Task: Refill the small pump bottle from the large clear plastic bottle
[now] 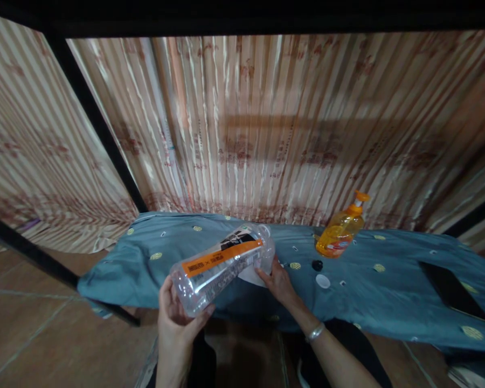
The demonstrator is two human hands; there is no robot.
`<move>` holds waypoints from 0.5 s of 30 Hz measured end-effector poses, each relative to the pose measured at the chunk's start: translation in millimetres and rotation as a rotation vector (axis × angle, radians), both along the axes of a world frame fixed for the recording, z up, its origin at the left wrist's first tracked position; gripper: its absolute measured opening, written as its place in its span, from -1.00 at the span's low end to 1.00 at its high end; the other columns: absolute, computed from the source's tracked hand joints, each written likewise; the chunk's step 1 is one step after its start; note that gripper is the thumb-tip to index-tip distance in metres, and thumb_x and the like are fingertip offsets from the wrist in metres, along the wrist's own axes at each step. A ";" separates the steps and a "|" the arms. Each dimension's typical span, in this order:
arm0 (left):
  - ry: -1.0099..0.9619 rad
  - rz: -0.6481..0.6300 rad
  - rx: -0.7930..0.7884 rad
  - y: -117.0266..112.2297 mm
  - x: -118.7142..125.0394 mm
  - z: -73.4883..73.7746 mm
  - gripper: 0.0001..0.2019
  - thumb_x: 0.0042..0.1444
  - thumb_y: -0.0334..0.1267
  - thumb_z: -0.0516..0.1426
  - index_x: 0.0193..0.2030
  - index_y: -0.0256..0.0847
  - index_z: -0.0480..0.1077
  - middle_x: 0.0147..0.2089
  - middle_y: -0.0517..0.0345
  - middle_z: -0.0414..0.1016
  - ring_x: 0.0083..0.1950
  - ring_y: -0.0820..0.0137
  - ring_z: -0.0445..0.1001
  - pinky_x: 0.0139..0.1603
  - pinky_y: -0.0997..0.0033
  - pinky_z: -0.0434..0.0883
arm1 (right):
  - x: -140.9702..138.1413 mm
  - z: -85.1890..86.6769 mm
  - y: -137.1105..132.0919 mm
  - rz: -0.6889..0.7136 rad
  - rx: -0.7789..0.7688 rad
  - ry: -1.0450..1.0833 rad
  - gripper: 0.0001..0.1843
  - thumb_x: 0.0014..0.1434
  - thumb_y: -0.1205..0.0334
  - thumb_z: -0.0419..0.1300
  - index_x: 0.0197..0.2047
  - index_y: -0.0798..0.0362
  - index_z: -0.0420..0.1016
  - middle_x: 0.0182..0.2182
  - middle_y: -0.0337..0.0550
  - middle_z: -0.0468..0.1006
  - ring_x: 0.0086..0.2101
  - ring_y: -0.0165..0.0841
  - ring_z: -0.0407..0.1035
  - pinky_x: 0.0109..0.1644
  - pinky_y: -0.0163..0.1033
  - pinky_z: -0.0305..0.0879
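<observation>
Left hand [175, 312] grips clear bottle [222, 264] by base; right hand [279, 281] holds its other end. Bottle's tilted, over blue cloth [121, 269]. Orange pump bottle [338, 235] there, near small black piece [317, 265], white disc [322, 281].

Glossy clear-plastic bottle [223, 264], matt cloth cover [121, 269], seemingly satiny curtain [242, 108].

Striped beige/brn curtain [267, 97] w/ reddish print hangs in folds across the back, L to R. Blk frame [99, 124]: thick bar up top, posts at both sides. Blue cloth-covered surface [121, 269], yel. pattern, in front of curtain. Brn tile floor [28, 334], pale joint lines. Light dim, faint sheen on folds.
</observation>
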State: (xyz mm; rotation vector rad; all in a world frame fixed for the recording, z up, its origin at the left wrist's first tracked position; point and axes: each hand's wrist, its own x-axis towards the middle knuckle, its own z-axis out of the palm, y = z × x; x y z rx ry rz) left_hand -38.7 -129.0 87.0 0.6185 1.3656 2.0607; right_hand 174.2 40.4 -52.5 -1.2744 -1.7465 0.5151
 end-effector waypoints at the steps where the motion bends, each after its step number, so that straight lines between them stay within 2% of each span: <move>1: -0.006 0.011 -0.001 0.0 0.9 -0.6 0.04 -0.45 -0.17 0.66 0.30 -0.08 0.47 0.23 -0.08 0.63 0.27 -0.02 0.64 0.20 0.20 0.61 | 0.4 0.4 -0.2 0.002 -0.011 -0.001 -0.45 0.26 0.04 0.31 0.28 -0.01 0.51 -0.04 0.13 0.76 -0.18 0.04 0.67 0.00 0.22 0.66; 5: -0.009 0.041 -0.010 -0.9 5.0 -4.0 0.06 -0.48 -0.15 0.66 0.30 -0.09 0.49 0.26 -0.10 0.60 0.27 -0.03 0.63 0.15 0.21 0.63 | 1.7 3.0 -1.7 0.007 -0.057 0.011 -0.45 0.24 0.05 0.35 0.27 -0.02 0.51 -0.02 0.10 0.76 -0.10 0.06 0.68 0.06 0.20 0.65; 11: 0.006 0.056 -0.031 -5.1 9.2 -11.0 0.07 -0.43 -0.08 0.66 0.34 -0.08 0.47 0.31 -0.12 0.59 0.33 -0.08 0.58 0.21 0.12 0.62 | -1.0 5.0 -4.8 0.008 -0.047 0.054 -0.44 0.25 0.09 0.34 0.28 0.01 0.50 -0.01 0.11 0.77 -0.05 0.08 0.69 0.12 0.25 0.63; 15: 0.035 0.074 -0.064 -7.9 8.9 -15.6 0.11 -0.41 -0.01 0.66 0.38 -0.04 0.45 0.35 -0.10 0.57 0.34 -0.08 0.56 0.21 0.17 0.63 | -1.5 4.3 -5.7 0.001 -0.039 0.069 -0.44 0.22 0.14 0.34 0.28 0.01 0.51 0.05 0.12 0.75 0.02 0.08 0.68 0.16 0.25 0.62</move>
